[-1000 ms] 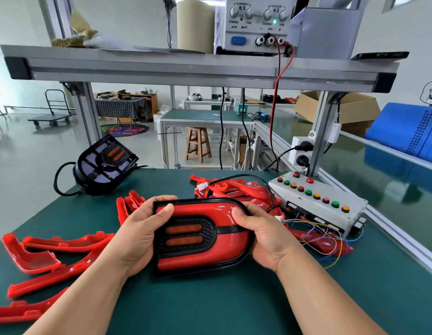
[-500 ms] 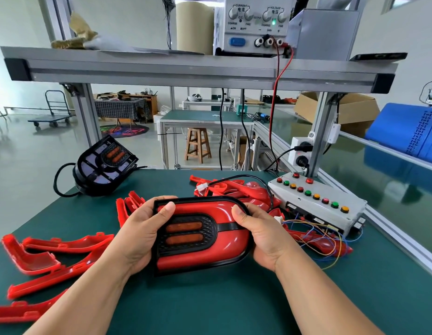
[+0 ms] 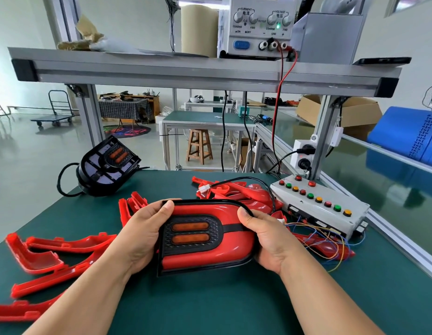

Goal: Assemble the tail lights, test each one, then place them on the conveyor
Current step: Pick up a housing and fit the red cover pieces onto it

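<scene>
A red tail light with a black rim and two orange bars sits between my hands at the middle of the green table. My left hand grips its left end, thumb on the top face. My right hand grips its right end, thumb on the lens. A black cable runs from the light's back to a white connector. Another tail light base, black and without a red lens, leans at the table's far left. The conveyor runs along the right side.
Loose red lens parts lie at the left, and more red lenses are piled behind the light. A white test box with coloured buttons and loose wires stands at the right. A power supply sits on the overhead shelf.
Both hands keep the same grip on the tail light. It sits a touch higher and closer than a second ago; nothing else has moved.
</scene>
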Tool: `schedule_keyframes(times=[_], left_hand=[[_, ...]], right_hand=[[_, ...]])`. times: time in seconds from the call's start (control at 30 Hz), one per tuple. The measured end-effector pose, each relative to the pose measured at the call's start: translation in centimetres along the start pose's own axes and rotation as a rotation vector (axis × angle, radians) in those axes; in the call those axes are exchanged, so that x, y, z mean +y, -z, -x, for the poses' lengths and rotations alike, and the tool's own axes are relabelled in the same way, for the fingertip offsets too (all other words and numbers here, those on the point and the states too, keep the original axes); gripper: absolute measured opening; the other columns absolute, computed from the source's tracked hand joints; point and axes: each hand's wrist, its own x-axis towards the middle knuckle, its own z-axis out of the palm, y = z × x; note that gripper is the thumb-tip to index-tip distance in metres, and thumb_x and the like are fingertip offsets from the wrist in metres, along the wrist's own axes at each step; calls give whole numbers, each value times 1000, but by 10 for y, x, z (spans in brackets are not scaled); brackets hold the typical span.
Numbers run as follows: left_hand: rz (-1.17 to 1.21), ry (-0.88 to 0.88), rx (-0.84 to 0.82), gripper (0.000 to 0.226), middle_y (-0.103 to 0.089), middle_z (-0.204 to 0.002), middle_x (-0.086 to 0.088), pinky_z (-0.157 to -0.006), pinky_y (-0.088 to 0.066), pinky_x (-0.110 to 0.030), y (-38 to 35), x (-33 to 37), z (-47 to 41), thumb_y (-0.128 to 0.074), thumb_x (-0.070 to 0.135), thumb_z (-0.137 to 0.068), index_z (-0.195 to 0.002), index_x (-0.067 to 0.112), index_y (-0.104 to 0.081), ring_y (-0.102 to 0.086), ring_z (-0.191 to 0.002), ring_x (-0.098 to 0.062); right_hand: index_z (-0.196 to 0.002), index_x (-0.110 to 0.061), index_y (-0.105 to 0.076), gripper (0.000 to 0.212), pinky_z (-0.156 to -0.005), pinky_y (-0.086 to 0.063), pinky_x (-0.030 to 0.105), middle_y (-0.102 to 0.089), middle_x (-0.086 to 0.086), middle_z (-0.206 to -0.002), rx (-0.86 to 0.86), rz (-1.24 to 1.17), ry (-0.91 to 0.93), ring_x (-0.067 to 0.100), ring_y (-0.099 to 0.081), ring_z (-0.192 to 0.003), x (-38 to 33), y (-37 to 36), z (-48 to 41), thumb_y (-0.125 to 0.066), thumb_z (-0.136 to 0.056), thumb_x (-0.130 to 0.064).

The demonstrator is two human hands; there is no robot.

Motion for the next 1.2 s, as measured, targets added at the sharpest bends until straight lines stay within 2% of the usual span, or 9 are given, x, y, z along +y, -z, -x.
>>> schedule_keyframes(times=[0.17, 0.33, 0.47, 0.53, 0.63, 0.77, 0.93, 1.1, 1.2], left_hand=[[-45, 90, -31, 40, -63, -114, -35, -78, -55, -57, 5, 3, 2, -50, 26, -91, -108, -5, -68, -63, -103, -51], [-137, 211, -44, 35, -66, -111, -31, -75, -58, -52, 9, 7, 8, -55, 20, -83, -100, -6, -70, -68, -100, -41], [-194, 271, -68, 45, -64, -116, -32, -87, -53, -57, 6, 8, 10, -53, 21, -86, -117, -10, -59, -63, -108, -43], [-234, 288, -88, 43, -65, -115, -30, -84, -56, -51, 3, 8, 10, -52, 22, -89, -119, -9, -58, -65, -107, -41], [-472, 235, -52, 33, -70, -109, -21, -94, -52, -49, 4, 6, 10, -52, 26, -97, -112, 1, -66, -66, -105, -36], [-924, 26, 150, 24, -70, -100, 3, -80, -56, -32, 7, 22, 0, -69, 40, -83, -103, 25, -67, -66, -96, -13], [-1083, -22, 142, 10, -68, -103, 3, -80, -57, -34, -4, 47, -43, -68, 28, -89, -98, 27, -67, -67, -93, -18], [-1488, 26, -34, 32, -61, -131, -1, -94, -38, -20, -24, 49, -108, -50, 12, -98, -126, 18, -62, -56, -119, -17], [-1680, 120, -144, 42, -49, -145, -1, -108, -34, -26, -31, 40, -137, -42, 5, -97, -133, 18, -58, -46, -132, -17]], right_hand=[[-109, -1, -69, 40, -91, -51, 58, -70, 25, -107, -36, 113, -80, 37, -66, -91, -7, 3, 5, -71, -80, -28], [-90, -18, -70, 22, -54, -54, 28, -69, 5, -74, -51, 535, -222, 18, -63, -57, -16, 5, 10, -61, -89, -38], [-75, -10, -63, 48, -56, -54, 29, -61, 4, -65, 8, 946, -144, 20, -62, -61, -27, 10, 15, -62, -82, -58], [-64, -9, -56, 56, -57, -48, 29, -56, 2, -57, 136, 1144, 117, 19, -57, -55, -32, 16, 15, -60, -83, -61], [-67, -14, -66, 40, -66, -46, 34, -63, 1, -65, 429, 1340, 496, 21, -59, -69, -34, 26, 11, -56, -93, -42], [-85, -28, -68, 23, -81, -29, 38, -60, -10, -90, 644, 1736, 195, 19, -52, -96, -29, 34, 5, -46, -90, -25], [-108, -25, -63, 25, -102, -29, 45, -62, -1, -115, 659, 1665, -75, 23, -56, -113, -24, 38, -1, -49, -88, -30], [-101, -23, -61, 19, -94, -35, 40, -61, 3, -116, 667, 1574, -123, 25, -55, -110, -25, 39, -4, -47, -88, -26], [-117, -12, -59, 36, -96, -44, 40, -53, 10, -122, 662, 1483, -167, 29, -54, -111, -26, 42, -7, -51, -89, -33]])
